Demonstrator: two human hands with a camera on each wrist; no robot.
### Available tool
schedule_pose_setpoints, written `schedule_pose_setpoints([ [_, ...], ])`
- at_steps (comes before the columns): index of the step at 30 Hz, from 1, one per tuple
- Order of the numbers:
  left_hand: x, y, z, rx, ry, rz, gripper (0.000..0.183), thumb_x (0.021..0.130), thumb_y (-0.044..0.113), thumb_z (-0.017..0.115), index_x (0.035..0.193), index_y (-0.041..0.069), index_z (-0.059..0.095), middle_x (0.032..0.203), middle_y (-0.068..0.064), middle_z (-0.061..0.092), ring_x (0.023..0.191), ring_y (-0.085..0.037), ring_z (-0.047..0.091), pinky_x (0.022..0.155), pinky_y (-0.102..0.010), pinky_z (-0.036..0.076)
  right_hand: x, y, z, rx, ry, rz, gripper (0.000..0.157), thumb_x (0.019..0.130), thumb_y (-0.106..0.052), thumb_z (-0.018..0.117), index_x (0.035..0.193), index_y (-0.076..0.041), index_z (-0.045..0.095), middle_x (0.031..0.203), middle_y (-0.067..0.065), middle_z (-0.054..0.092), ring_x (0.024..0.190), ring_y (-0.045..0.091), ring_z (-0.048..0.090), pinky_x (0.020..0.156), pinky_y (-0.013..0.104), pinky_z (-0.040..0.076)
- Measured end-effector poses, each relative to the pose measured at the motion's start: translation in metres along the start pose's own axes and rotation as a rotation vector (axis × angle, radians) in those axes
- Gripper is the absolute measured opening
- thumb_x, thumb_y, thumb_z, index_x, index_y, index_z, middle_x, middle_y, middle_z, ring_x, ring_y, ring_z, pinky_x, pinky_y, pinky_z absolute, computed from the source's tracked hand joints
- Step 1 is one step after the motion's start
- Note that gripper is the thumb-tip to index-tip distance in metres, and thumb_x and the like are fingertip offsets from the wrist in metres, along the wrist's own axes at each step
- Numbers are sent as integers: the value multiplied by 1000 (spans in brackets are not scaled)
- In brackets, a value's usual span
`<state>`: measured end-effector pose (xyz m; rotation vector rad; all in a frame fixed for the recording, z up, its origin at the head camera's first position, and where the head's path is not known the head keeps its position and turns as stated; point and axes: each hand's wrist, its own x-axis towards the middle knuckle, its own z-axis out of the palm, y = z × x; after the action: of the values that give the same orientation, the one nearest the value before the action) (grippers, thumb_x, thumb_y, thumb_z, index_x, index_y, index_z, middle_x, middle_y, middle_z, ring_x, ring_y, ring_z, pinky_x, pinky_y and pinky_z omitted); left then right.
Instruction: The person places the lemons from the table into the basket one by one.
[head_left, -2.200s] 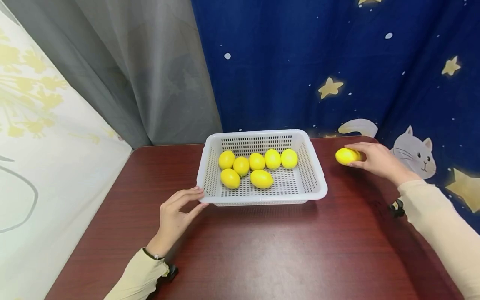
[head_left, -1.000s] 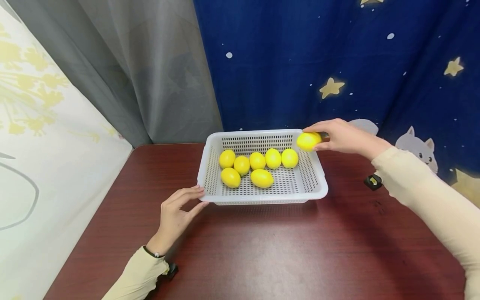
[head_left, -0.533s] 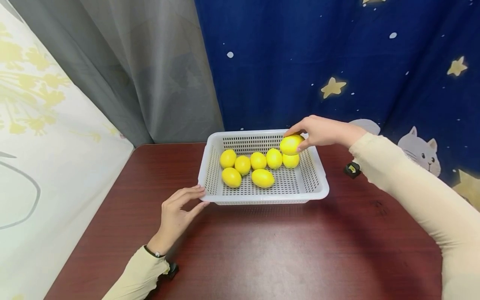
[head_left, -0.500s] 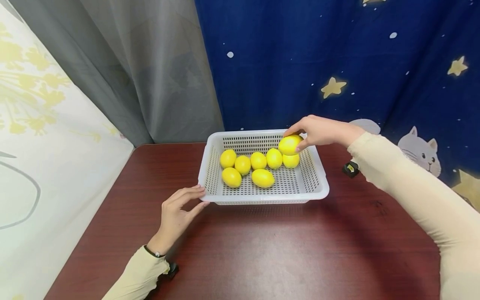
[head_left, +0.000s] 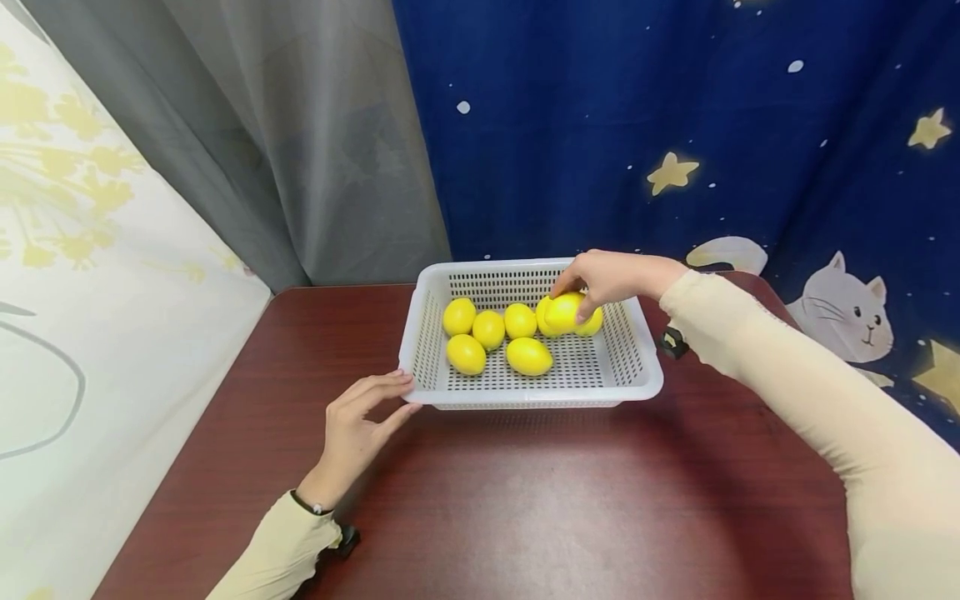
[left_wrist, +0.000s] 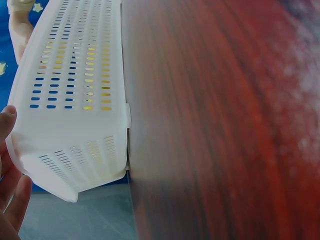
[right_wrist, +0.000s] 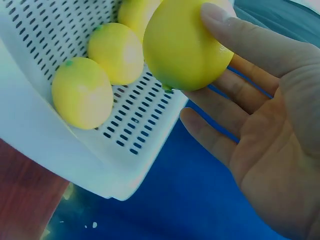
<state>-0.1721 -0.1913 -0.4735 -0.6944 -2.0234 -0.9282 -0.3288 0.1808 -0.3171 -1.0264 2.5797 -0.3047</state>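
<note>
A white perforated plastic basket (head_left: pixel 525 396) sits at the far side of the table with several yellow lemons (head_left: pixel 528 357) inside. My right hand (head_left: pixel 617 277) reaches over its right rear part and holds one lemon (head_left: pixel 564 313) between thumb and fingers, above other lemons it partly hides. In the right wrist view, the thumb lies across the held lemon (right_wrist: pixel 182 50), its fingers behind it. At the front left corner, my left hand (head_left: pixel 356 429) pinches the basket rim. The left wrist view shows the thumb and fingertips at the basket's corner (left_wrist: pixel 65 125).
The dark red-brown wooden table (head_left: pixel 525 500) extends in front of the basket and to both sides. A grey curtain (head_left: pixel 337 167) and a blue starry curtain (head_left: pixel 562 150) hang right behind the table's far edge. White patterned cloth (head_left: pixel 112 333) lies along the left.
My right hand has carried the lemon from right of the basket, over its right rim, then left and down among the other lemons. My left hand stays at the corner.
</note>
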Motion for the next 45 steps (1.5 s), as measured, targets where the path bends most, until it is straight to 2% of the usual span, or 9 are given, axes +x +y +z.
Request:
schedule_pose_setpoints([
  [5, 0, -1, 0, 2, -1, -1, 39, 63, 9, 92, 99, 9, 79, 102, -6, 77, 103, -17, 71, 101, -13, 47, 10, 1, 3, -1, -34, 1, 50, 81, -15, 81, 129, -13, 66, 125, 5, 70, 109, 22, 64, 104, 46, 52],
  [12, 0, -2, 0, -7, 0, 0, 43, 58, 3, 92, 99, 8, 79, 102, -7, 77, 103, -17, 71, 100, -12, 48, 24, -3, 4, 8, -89, 14, 48, 79, -14, 82, 125, -18, 69, 122, 1, 70, 110, 21, 63, 104, 44, 52],
  [19, 0, -1, 0, -11, -1, 1, 40, 62, 8, 92, 100, 9, 79, 102, -8, 77, 103, -20, 72, 101, -13, 48, 34, -3, 7, 16, -180, 37, 52, 77, -12, 82, 127, -11, 67, 126, 7, 69, 119, 25, 62, 106, 47, 50],
  [23, 0, 0, 0, -17, -2, -5, 37, 65, 12, 92, 100, 9, 79, 103, -8, 77, 102, -21, 72, 101, -14, 48, 39, -2, 10, 5, -214, 49, 49, 78, -11, 82, 125, -13, 68, 127, 5, 68, 118, 23, 61, 108, 47, 49],
  [33, 1, 1, 1, -19, -4, -13, 45, 58, 2, 92, 100, 8, 79, 102, -7, 77, 101, -23, 72, 101, -13, 48, 44, 1, 19, -19, -256, 117, 41, 78, -11, 82, 116, -18, 70, 116, 3, 66, 108, 25, 55, 105, 47, 49],
  [37, 1, 0, 0, -18, -8, -17, 34, 70, 20, 90, 100, 9, 79, 103, -6, 77, 101, -23, 72, 101, -13, 48, 44, 5, 23, -21, -252, 115, 42, 77, -10, 83, 116, -17, 70, 115, 4, 66, 108, 25, 55, 105, 46, 48],
  [39, 1, 0, 0, -19, -10, -18, 34, 70, 20, 90, 101, 9, 79, 103, -6, 77, 101, -23, 72, 101, -13, 48, 45, 7, 26, -24, -249, 105, 44, 76, -10, 83, 118, -17, 70, 116, 4, 67, 108, 24, 56, 105, 46, 48],
  [44, 2, 0, -1, -20, -9, -19, 45, 57, 2, 93, 100, 9, 79, 103, -6, 77, 101, -23, 72, 101, -13, 48, 45, 10, 32, -16, -251, 93, 49, 76, -10, 83, 123, -15, 69, 117, 4, 69, 110, 23, 58, 107, 47, 48],
  [45, 2, 0, 0, -20, -8, -18, 45, 58, 3, 93, 100, 9, 79, 102, -6, 77, 101, -23, 72, 101, -13, 48, 45, 10, 33, -14, -251, 99, 49, 77, -10, 83, 123, -15, 69, 118, 3, 69, 110, 23, 58, 107, 47, 48],
])
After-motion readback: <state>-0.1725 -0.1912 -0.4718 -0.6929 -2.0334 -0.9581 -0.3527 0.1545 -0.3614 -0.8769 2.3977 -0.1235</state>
